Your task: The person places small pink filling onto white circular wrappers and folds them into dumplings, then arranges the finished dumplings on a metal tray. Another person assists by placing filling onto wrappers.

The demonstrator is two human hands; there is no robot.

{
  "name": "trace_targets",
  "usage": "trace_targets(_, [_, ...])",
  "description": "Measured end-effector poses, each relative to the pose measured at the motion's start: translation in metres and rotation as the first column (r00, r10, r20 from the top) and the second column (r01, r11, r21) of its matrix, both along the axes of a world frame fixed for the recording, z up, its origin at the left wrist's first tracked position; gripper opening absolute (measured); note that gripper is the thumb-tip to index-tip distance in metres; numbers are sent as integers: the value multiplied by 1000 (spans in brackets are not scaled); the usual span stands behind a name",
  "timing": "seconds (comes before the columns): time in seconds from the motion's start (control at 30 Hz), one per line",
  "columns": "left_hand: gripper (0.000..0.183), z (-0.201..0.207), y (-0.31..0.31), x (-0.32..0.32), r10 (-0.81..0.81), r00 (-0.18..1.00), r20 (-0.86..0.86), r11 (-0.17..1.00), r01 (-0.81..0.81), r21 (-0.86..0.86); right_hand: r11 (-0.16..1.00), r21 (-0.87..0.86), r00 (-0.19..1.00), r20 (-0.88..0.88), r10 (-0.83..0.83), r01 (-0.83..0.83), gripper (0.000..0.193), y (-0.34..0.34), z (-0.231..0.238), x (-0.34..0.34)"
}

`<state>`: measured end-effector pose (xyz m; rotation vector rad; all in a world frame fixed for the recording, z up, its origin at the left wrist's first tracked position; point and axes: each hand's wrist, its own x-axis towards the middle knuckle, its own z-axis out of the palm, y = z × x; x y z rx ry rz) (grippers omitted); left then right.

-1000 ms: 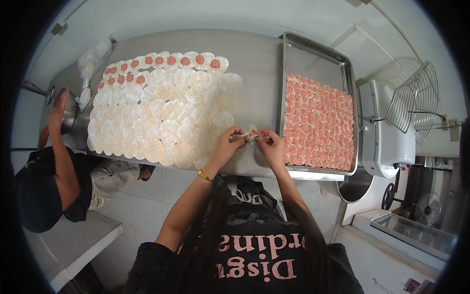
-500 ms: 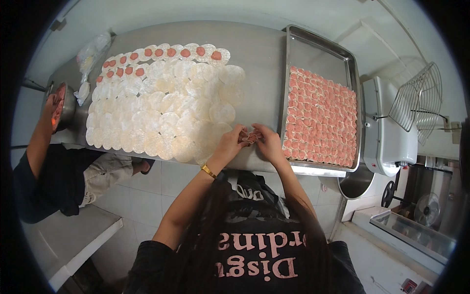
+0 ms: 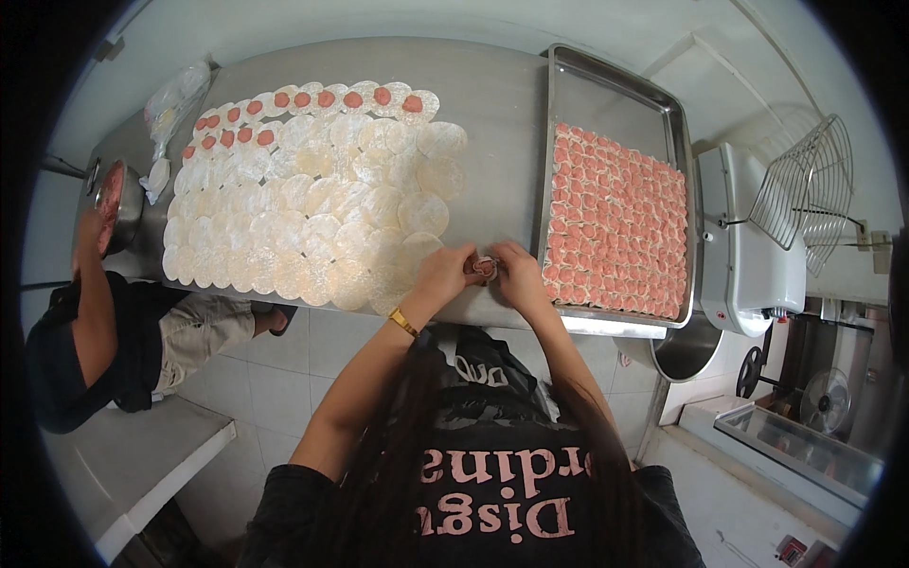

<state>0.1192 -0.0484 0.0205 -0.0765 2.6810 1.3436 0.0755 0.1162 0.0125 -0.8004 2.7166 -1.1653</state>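
Note:
Between my two hands, above the near edge of the steel table, is a small open-topped dumpling (image 3: 485,269) with pink filling showing in its pale wrapper. My left hand (image 3: 449,274) has its fingers curled round one side of it. The fingertips of my right hand (image 3: 518,276) press against the other side. To the left, round pale wrappers (image 3: 312,204) lie in overlapping rows. Pink lumps of filling (image 3: 353,100) sit on several wrappers in the far rows. On the right, a deep metal tray (image 3: 546,170) holds tightly packed open-topped dumplings (image 3: 620,222).
A co-worker (image 3: 90,312) at the far left reaches into a metal bowl (image 3: 130,208) of pink filling. A clear plastic bag (image 3: 177,104) lies beyond it. Past the tray stand a white appliance (image 3: 743,237) and a wire rack (image 3: 805,185). A round metal pot (image 3: 689,355) sits below the table edge.
The dumpling's wrapper is gathered closer, and its top now faces up between my fingers. The co-worker's arm has shifted at the bowl. The whole view has drifted slightly.

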Motion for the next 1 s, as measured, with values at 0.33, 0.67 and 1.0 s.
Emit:
trace_targets(0.33, [30, -7, 4, 0, 33, 999, -4, 999, -33, 10, 998, -52, 999, -22, -49, 48, 22, -4, 0, 2])
trace_targets(0.67, [24, -5, 6, -2, 38, 996, -75, 996, -32, 84, 996, 7, 996, -3, -92, 92, 23, -6, 0, 4])
trace_targets(1.0, [24, -4, 5, -5, 36, 992, -119, 999, -34, 21, 995, 25, 989, -119, -90, 94, 25, -5, -2, -1])
